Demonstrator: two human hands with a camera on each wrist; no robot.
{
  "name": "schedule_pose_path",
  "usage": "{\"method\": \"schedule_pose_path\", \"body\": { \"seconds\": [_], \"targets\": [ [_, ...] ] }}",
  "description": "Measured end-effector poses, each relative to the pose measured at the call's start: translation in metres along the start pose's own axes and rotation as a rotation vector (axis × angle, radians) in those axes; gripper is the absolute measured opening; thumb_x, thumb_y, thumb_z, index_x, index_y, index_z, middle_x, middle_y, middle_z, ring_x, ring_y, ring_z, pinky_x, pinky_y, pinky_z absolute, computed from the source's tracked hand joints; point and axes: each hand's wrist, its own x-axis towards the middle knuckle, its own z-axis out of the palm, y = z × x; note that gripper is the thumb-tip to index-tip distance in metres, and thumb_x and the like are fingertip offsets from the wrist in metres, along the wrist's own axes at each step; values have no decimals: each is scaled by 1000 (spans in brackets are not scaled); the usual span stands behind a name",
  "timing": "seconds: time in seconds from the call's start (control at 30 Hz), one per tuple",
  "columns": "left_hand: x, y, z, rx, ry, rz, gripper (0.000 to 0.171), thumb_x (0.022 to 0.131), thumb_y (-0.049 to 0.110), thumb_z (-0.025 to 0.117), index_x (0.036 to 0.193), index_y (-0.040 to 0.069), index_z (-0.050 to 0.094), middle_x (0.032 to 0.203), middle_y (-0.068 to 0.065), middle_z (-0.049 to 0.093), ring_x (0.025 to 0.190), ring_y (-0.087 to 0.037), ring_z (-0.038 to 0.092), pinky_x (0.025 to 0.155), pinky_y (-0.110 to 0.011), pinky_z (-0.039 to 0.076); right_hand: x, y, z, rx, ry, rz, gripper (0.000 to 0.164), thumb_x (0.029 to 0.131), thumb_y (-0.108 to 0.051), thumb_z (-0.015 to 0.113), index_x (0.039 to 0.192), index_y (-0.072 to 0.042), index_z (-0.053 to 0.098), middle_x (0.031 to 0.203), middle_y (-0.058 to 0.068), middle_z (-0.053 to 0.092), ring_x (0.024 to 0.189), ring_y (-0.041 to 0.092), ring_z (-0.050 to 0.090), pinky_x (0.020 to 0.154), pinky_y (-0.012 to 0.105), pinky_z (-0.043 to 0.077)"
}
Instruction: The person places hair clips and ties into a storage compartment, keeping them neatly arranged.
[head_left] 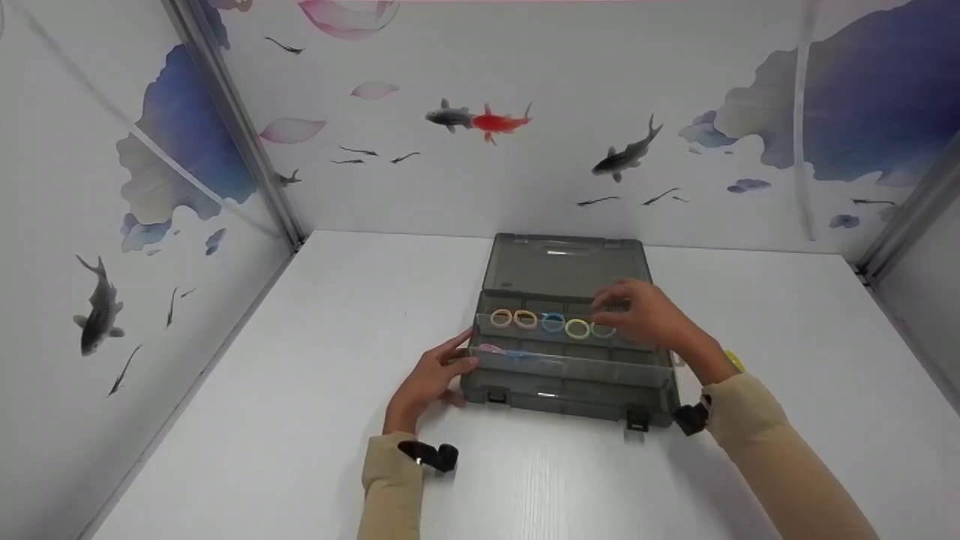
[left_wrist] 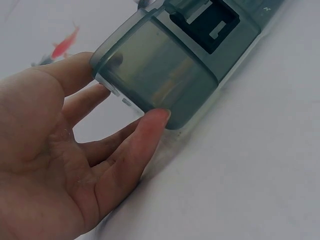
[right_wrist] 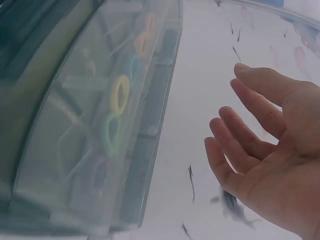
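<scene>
The right hand (head_left: 637, 315), empty, fingers apart, hovers towards two o'clock beside the rings (head_left: 546, 322) in the box (head_left: 570, 401), while the left hand (head_left: 429, 379), fingers spread, touches its nine-o'clock end, likely steadying it on the table (head_left: 337, 337), lid (head_left: 562, 266) back at twelve, apparently for access.

Right hand (head_left: 641, 315): head view, blocks the far-right compartments and part of the green ring (head_left: 595, 330).
Left hand (head_left: 427, 379): left wrist view, some fingertips hidden by the storage box (head_left: 559, 405); palm cut by left edge.
Near row: pink piece (head_left: 491, 349) and blue piece (head_left: 517, 354) at left, too small to identify.
Yellow item (head_left: 734, 362): mostly behind right wrist, can't tell what.
Latch (left_wrist: 212, 42): clipped by top edge, left wrist view.
Rings, right wrist view: hazy through plastic; rightmost shape (right_wrist: 100, 172), past green, too faint to tell.
Sleeves (head_left: 787, 450): both run off bottom edge, head view.
</scene>
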Motion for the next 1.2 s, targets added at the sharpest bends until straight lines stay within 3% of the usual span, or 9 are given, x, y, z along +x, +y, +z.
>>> {"method": "schedule_pose_path", "body": {
  "seconds": [0.33,0.6,0.9,1.2],
  "targets": [
    [1,0,0,13,-4,7,63,98,33,66,154,34,39,157,-19,41,139,-39,48,62,-34,61,-41,40,-23,-48,149,26,25,97,-19,68,118,-6,71,129,18,61,120,39,59,93,54,53],
    [0,0,1,8,-4,6,63,98,32,66,155,35,38,157,-19,40,139,-39,47,63,-35,61,-68,83,-43,-59,215,155,38,98,-27,66,128,-2,66,132,26,59,123,46,55,97,61,49],
    [-1,-1,0,30,-9,20,65,98,35,65,156,32,37,156,-20,40,139,-39,48,62,-35,61,-86,125,-56,-47,86,367,64,98,-44,63,138,4,54,141,36,48,128,52,46,103,64,44],
    [1,-1,1,26,-2,19,62,98,34,65,155,33,38,156,-20,41,138,-39,48,63,-36,61,-97,156,-60,26,-14,537,74,99,-48,59,146,6,42,148,37,38,129,51,41,108,63,40]
  ]
}}
